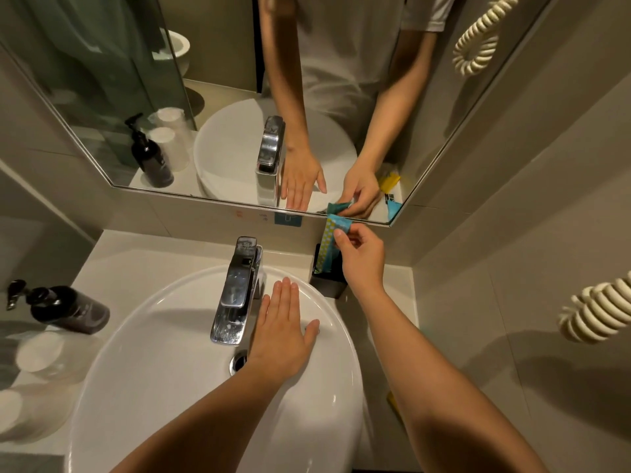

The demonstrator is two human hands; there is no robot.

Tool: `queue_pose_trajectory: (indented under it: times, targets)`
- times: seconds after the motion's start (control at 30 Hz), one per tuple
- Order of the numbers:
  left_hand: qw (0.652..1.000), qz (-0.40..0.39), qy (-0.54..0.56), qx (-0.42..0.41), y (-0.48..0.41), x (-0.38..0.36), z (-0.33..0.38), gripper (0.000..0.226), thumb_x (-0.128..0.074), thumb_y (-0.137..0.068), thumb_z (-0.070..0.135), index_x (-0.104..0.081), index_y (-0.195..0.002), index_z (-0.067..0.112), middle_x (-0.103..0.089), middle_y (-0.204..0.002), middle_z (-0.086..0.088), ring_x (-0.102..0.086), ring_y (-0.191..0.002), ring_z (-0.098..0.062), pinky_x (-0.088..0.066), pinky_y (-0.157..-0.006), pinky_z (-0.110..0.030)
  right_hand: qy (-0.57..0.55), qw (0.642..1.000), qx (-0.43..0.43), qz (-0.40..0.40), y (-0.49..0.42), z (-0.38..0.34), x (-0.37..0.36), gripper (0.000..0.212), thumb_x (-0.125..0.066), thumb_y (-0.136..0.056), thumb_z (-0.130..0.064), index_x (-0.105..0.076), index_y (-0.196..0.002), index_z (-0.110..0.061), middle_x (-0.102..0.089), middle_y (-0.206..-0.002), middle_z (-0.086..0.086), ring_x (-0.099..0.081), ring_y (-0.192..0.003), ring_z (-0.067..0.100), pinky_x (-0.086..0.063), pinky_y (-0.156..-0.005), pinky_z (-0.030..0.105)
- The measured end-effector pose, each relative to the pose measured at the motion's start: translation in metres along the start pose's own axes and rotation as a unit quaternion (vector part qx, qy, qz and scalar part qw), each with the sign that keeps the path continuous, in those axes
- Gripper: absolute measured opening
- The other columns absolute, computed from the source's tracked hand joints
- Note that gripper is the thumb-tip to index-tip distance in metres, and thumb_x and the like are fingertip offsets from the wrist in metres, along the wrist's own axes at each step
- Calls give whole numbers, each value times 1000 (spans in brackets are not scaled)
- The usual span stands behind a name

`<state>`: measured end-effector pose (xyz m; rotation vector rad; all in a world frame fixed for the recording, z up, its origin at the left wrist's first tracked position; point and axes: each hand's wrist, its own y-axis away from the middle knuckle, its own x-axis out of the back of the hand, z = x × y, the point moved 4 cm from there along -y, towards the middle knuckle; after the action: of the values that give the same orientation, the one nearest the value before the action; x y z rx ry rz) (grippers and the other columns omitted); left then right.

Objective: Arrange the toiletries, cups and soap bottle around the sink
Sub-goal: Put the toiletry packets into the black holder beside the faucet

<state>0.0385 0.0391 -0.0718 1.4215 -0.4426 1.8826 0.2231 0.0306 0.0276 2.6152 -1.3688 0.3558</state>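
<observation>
A teal toiletry packet stands upright in a black square holder at the back right of the counter. My right hand pinches the packet's top end. My left hand lies flat and open over the white sink basin, just right of the chrome tap. On the left counter stands a dark pump soap bottle. In front of it stand two clear upturned cups. A yellow item shows partly behind my right forearm.
A mirror spans the wall behind the sink and reflects the scene. A coiled cream cord hangs on the right wall. The counter strip right of the basin is narrow and ends at the wall.
</observation>
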Motion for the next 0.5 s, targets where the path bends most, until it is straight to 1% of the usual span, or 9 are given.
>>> queue_pose_trajectory:
  times: [0.13, 0.23, 0.37, 0.43, 0.5]
  targets:
    - [1000, -6, -12, 1, 0, 1, 0, 84, -16, -101, 64, 15, -160, 12, 21, -168, -7, 23, -154, -20, 12, -126, -40, 3, 1000, -3, 2, -4, 3, -4, 13, -66, -96, -25, -70, -106, -20, -70, -95, -15, -66, -90, -5, -54, -72, 13]
    - [1000, -14, -13, 6, 0, 0, 0, 84, -13, -101, 65, 20, -159, 13, 26, -167, -6, 27, -153, -19, 12, -126, -40, 2, 1000, -4, -3, -6, 2, -7, 12, -65, -96, -24, -70, -106, -19, -68, -92, -19, -64, -87, -12, -53, -69, 10]
    - [1000, -9, -6, 6, 1, -1, -1, 83, -14, -101, 64, 18, -159, 14, 24, -168, -5, 27, -153, -18, 12, -126, -40, 8, 1000, -4, -11, -7, 3, -8, 14, -64, -97, -24, -69, -109, -21, -65, -92, -26, -61, -85, -19, -49, -64, 4]
    - [1000, -11, -5, 6, 1, -1, -1, 83, -15, -101, 64, 19, -159, 14, 25, -168, -5, 28, -153, -18, 13, -125, -39, 11, 1000, -8, -14, -6, 5, -8, 17, -64, -97, -24, -69, -113, -21, -64, -92, -28, -60, -85, -21, -48, -64, 3]
    - [1000, -15, -11, 9, 1, -1, -1, 83, -14, -101, 64, 20, -159, 14, 26, -168, -5, 28, -153, -18, 12, -126, -39, 13, 1000, -12, -15, -6, 8, -8, 20, -64, -97, -23, -69, -115, -20, -64, -93, -27, -60, -86, -21, -49, -66, 4]
